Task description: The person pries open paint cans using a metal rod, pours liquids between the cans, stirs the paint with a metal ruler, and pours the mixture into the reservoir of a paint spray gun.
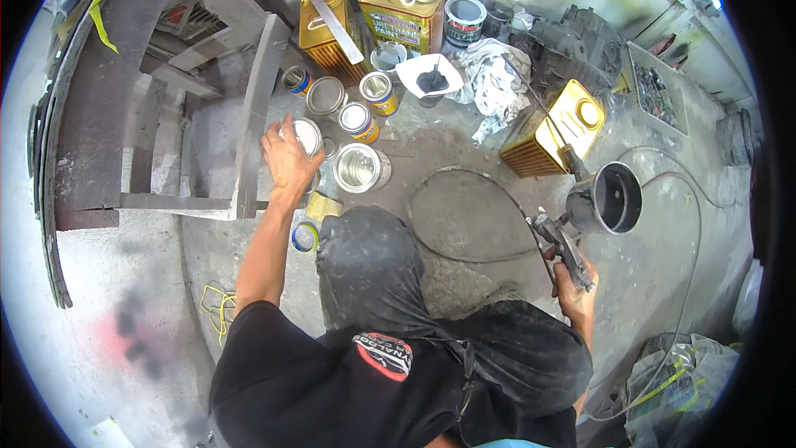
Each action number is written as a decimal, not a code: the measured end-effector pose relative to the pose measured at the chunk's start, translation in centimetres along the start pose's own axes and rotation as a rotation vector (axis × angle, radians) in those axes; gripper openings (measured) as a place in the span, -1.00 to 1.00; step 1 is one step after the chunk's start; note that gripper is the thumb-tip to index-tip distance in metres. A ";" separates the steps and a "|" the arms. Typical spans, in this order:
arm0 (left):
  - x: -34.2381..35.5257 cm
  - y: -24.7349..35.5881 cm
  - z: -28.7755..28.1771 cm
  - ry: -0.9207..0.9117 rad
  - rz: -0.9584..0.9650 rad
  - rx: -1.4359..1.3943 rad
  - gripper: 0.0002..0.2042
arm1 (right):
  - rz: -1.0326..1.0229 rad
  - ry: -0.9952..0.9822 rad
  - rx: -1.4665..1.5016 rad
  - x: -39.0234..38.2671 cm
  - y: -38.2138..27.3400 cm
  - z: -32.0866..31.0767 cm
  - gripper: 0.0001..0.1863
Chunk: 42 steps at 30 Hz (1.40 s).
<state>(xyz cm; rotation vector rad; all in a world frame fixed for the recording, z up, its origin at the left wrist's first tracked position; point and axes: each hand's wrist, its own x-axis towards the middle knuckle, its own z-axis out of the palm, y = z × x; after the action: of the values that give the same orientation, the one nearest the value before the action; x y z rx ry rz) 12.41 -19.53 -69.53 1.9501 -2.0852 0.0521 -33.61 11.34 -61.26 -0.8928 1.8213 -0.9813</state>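
Observation:
My left hand (290, 159) is over a round paint can with a pale metal lid (309, 136), its fingers and thumb closed around the near side. Part of that can is hidden under the hand. My right hand (575, 286) grips a spray gun (564, 250) by its handle, with a dark, open paint cup (578, 202) on top. Close to my left hand stand an open silver tin (375, 171), a lidded tin with a blue and yellow label (356, 119), and another silver-lidded can (327, 97).
Large golden rectangular cans (332, 29) stand at the back, and another golden can (543, 137) at the right. A paper strainer (410, 75) sits on a dark cup. Crumpled cloth (497, 79) lies beside it. A hose (414, 224) loops on the floor. Left is a grey wooden frame (253, 116).

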 end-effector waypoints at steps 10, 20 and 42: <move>6.2 -6.4 9.8 0.354 -0.446 0.051 -0.09 | 0.010 -0.019 -0.048 -0.5 -0.7 0.1 -0.49; 13.4 -10.4 12.1 -0.042 -0.767 -0.240 -0.19 | 0.015 -0.038 -0.107 -1.0 -0.1 0.2 -0.50; -4.8 10.8 -9.1 -0.868 0.087 -1.210 -0.45 | -0.315 0.004 -0.151 0.5 3.6 -2.2 -0.64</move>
<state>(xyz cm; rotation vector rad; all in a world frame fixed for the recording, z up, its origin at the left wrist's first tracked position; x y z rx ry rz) 3.71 -11.95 -60.15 1.1139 -1.7526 -1.8143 -36.48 13.05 -63.95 -1.3008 1.8102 -1.0451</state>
